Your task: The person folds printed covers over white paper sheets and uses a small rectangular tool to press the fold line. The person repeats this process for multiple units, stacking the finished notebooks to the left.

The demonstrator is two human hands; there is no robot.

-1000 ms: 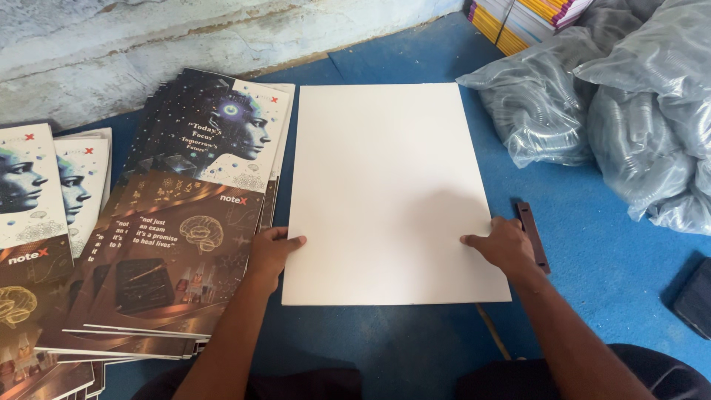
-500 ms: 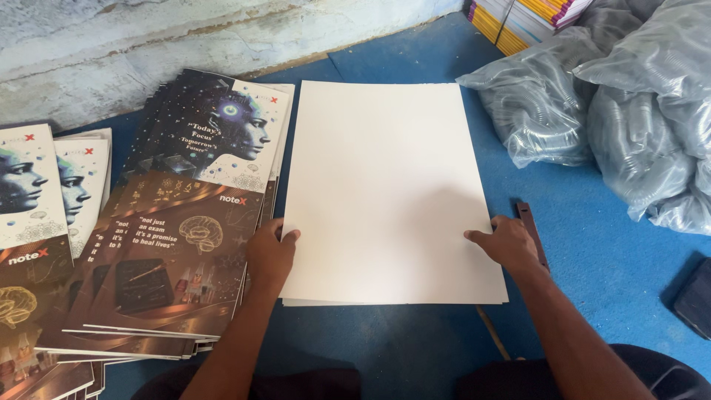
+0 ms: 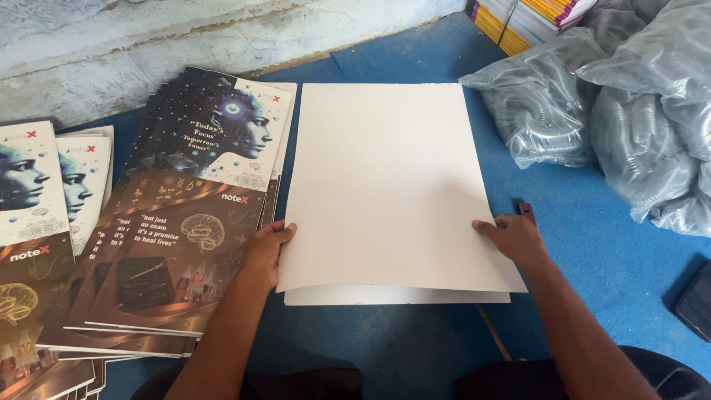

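Observation:
A stack of large white sheets (image 3: 385, 178) lies on the blue floor in front of me. My left hand (image 3: 266, 248) grips the top sheet at its lower left edge. My right hand (image 3: 515, 238) holds the same sheet at its lower right edge. The top sheet's near edge is lifted slightly and a second white sheet (image 3: 392, 295) shows under it.
A pile of dark printed covers (image 3: 185, 215) with a face picture lies to the left, with more covers (image 3: 37, 222) further left. Clear bags of coiled wire (image 3: 615, 111) sit at the right. Coloured book stacks (image 3: 533, 15) stand at the top right. A dark object (image 3: 692, 300) lies at the right edge.
Both hands have curled onto the top sheet's lower corners and raised its near edge, so the sheet below now shows.

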